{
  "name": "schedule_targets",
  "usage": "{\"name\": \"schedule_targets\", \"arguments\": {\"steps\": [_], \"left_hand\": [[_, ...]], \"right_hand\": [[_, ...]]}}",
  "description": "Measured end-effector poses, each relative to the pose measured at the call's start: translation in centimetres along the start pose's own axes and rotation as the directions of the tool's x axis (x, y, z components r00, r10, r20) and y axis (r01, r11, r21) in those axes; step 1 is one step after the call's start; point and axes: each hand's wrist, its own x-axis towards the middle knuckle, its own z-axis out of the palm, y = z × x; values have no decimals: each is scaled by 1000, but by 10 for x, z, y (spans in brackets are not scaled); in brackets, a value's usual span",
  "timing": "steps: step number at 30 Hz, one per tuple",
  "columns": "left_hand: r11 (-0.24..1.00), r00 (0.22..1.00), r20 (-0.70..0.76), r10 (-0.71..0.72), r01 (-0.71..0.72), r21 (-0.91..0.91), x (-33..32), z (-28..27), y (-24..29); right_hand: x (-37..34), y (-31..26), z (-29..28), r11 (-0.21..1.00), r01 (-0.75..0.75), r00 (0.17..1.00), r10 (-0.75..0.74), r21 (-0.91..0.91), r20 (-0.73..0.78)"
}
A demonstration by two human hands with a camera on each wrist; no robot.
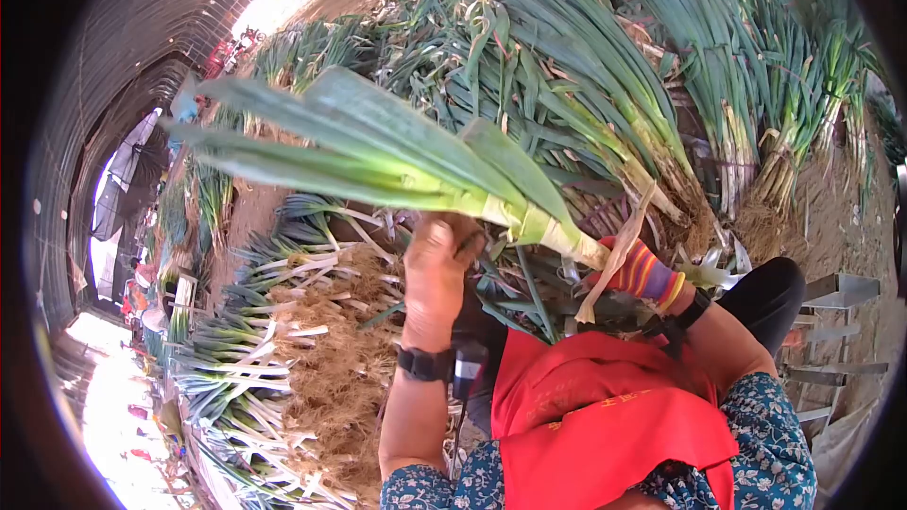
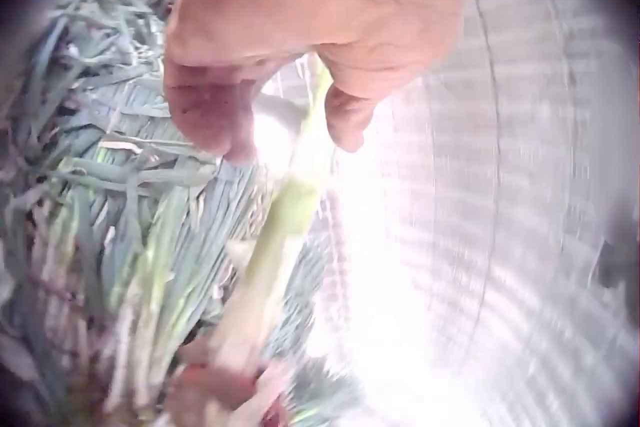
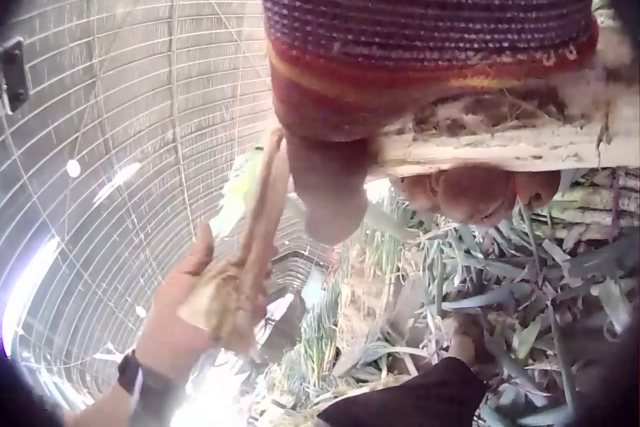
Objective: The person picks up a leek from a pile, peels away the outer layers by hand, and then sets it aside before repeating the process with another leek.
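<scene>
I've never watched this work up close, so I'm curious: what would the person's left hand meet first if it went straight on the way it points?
Probably the held leek, which crosses just ahead of the left hand in the head view; whether they already touch, I cannot tell.

Glove (image 1: pixel 635 276): knitted cloth, matt, ribbed. Leek (image 1: pixel 425 165): smooth leaves; loose peel (image 1: pixel 616 255) papery. Apron (image 1: pixel 614 425): smooth cloth. Roots (image 1: pixel 340 387): rough, fibrous.

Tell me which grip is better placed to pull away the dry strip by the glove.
Likely the left grip: its thumb and fingers stand apart, not closed around the leek. The right grip is clasped around the leek's pale shank, beside the dry strip.
</scene>
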Motion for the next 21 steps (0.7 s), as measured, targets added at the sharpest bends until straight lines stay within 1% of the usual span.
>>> {"name": "schedule_targets", "arguments": {"steps": [1,2,3,4,5,6,7,8,9,10,11,12,13,14,15,16,17,18,19,20,21], "left_hand": [[990,1000,18,18,-16,-140,1,5,9],[990,1000,10,17,-16,-140,0,2,9],[999,1000,-8,24,-24,-38,0,0,9],[998,999,-21,28,-26,63,0,-1,7],[998,1000,-19,14,-12,62,-4,2,2],[996,998,-34,57,-55,75,-10,9,-6],[992,994,-46,98,-94,87,-15,16,-13],[993,992,-74,100,-95,66,-20,19,-18],[995,994,-72,85,-81,58,-22,21,-21],[995,992,-76,100,-99,23,-23,21,-21],[993,989,-86,121,-122,-7,-26,18,-20],[993,988,-103,116,-113,27,-28,14,-20],[993,986,-114,118,-115,29,-29,13,-22],[983,975,-135,178,-171,63,-30,15,-27],[971,962,-147,229,-217,97,-32,17,-32],[976,970,-133,204,-191,108,-34,17,-33],[978,974,-124,189,-176,108,-37,16,-38],[961,973,-112,201,-174,214,-40,12,-45],[932,972,-99,213,-172,318,-44,10,-49],[741,881,4,473,-401,538,-55,32,-45],[743,884,12,468,-400,537,-59,34,-38]], "right_hand": [[7,9,8,1000,-4,1000,4,2,10],[19,21,16,994,107,991,-106,-4,81],[35,38,25,976,217,966,-214,-4,147],[66,66,43,917,127,966,-201,379,162],[47,-15,34,647,33,934,-292,762,208],[63,-20,38,771,282,922,-382,570,59],[77,-21,38,822,483,870,-490,301,-57],[74,-52,25,777,356,920,-389,520,-49],[73,-72,19,845,323,946,-305,426,-112],[68,-81,21,895,410,906,-378,177,-189],[66,-85,26,883,462,852,-468,-84,-235],[76,-82,32,861,471,878,-437,191,-193],[79,-78,37,861,470,880,-438,197,-183],[79,-72,40,919,394,897,-391,-24,-206],[75,-71,43,928,284,907,-342,-242,-245],[89,-35,67,858,483,828,-383,173,-410],[123,8,82,932,347,854,-271,99,-445],[143,36,75,936,337,850,-256,102,-461],[155,66,59,698,390,913,-205,601,-354],[160,91,40,255,293,944,-230,922,-237],[156,110,26,-246,62,936,-322,967,-142]]}}
